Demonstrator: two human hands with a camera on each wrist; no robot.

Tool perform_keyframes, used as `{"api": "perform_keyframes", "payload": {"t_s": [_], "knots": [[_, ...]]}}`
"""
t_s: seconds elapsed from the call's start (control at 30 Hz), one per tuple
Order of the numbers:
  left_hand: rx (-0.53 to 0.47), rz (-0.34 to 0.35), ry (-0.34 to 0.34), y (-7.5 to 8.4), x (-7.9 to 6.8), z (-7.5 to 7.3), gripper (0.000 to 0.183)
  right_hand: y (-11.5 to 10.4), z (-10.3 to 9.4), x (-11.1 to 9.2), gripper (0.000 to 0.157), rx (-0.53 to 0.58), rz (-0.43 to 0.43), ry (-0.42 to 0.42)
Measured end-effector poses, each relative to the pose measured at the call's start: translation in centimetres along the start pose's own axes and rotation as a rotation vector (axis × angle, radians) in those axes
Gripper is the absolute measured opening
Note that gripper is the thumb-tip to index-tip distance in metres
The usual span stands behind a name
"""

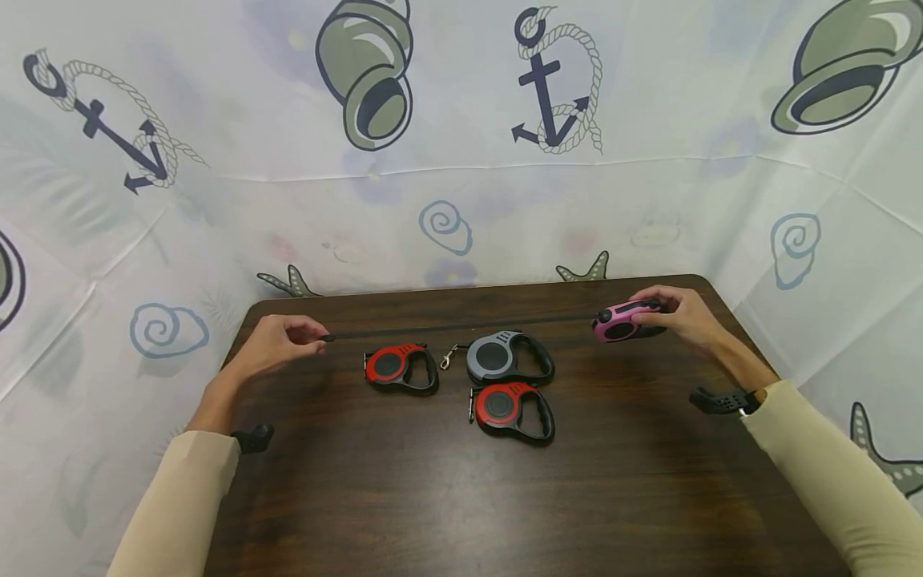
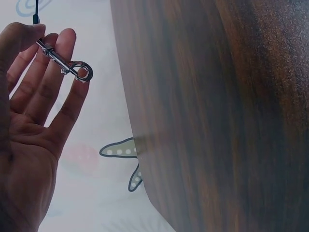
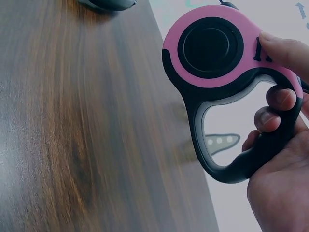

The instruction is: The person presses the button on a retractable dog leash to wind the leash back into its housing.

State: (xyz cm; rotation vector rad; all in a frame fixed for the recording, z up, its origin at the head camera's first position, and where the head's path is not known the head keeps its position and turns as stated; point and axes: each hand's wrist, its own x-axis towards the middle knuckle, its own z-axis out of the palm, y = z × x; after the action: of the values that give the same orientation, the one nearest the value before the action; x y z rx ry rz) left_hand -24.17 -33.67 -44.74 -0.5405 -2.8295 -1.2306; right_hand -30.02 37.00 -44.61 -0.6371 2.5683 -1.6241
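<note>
My right hand (image 1: 685, 319) grips the black handle of a pink retractable dog leash (image 3: 212, 46), fingers wrapped through the loop and thumb on top by the button. A thin dark cord (image 1: 461, 327) runs from it, pulled straight across the back of the table. At the other end, my left hand (image 1: 274, 346) pinches the cord's end between thumb and fingers. A silver snap hook (image 2: 59, 59) lies along those fingers in the left wrist view, its ring at a fingertip. Both hands are raised above the tabletop.
Between the hands on the brown table (image 1: 404, 497) lie a small red leash (image 1: 389, 365), a grey leash (image 1: 492, 357) and another red leash (image 1: 499, 405) close below the grey one. The grey leash's clip (image 1: 449, 357) points left. A printed curtain (image 1: 476, 208) hangs behind.
</note>
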Motion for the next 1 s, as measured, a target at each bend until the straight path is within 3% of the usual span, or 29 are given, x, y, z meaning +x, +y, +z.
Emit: {"api": "perform_keyframes", "payload": {"t_s": [0.53,1.0], "knots": [[0.055,0.071,0.006,1.1,0.6,0.7,0.016,-1.2,1.6,0.2,0.034,0.004,-0.022,-0.007],[0.045,0.058,-0.008,2.2,0.6,1.3,0.017,-1.9,2.9,0.2,0.033,-0.009,-0.015,-0.023]]}}
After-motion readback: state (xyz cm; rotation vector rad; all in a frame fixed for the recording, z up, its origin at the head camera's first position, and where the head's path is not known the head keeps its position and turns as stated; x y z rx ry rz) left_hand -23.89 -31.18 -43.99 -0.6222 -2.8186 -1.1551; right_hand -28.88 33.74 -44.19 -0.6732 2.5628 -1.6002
